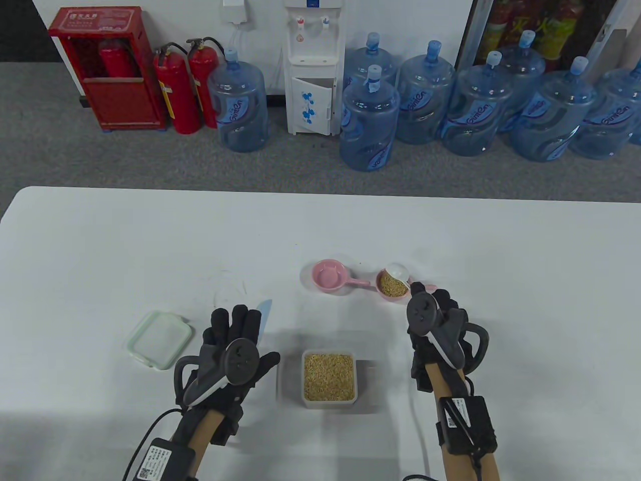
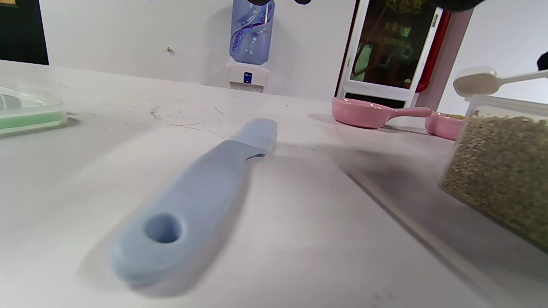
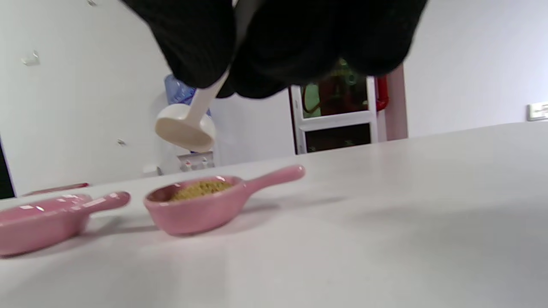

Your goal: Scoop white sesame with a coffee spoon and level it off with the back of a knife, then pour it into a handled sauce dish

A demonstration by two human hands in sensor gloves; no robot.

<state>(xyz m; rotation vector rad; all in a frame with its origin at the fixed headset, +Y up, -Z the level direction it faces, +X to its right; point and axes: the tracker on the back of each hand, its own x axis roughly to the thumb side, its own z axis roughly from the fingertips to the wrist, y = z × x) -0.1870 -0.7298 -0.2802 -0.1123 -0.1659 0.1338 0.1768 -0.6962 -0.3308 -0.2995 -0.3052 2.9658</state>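
My right hand (image 1: 425, 296) pinches the handle of a white coffee spoon (image 1: 399, 273), its bowl hanging just above a pink handled sauce dish (image 1: 392, 286) that holds sesame. In the right wrist view the spoon (image 3: 186, 126) is tilted over that dish (image 3: 201, 205) and looks empty. A second pink handled dish (image 1: 328, 274), empty, sits to its left. My left hand (image 1: 235, 320) hovers with straight fingers over a pale blue knife (image 2: 192, 201), which lies flat on the table, ungripped; only its tip (image 1: 265, 306) shows in the table view. A square clear container of sesame (image 1: 329, 377) stands between my hands.
A clear lid with a green rim (image 1: 159, 339) lies left of my left hand. The white table (image 1: 125, 240) ends at a far edge, beyond which are water jugs, a dispenser and fire extinguishers on the floor.
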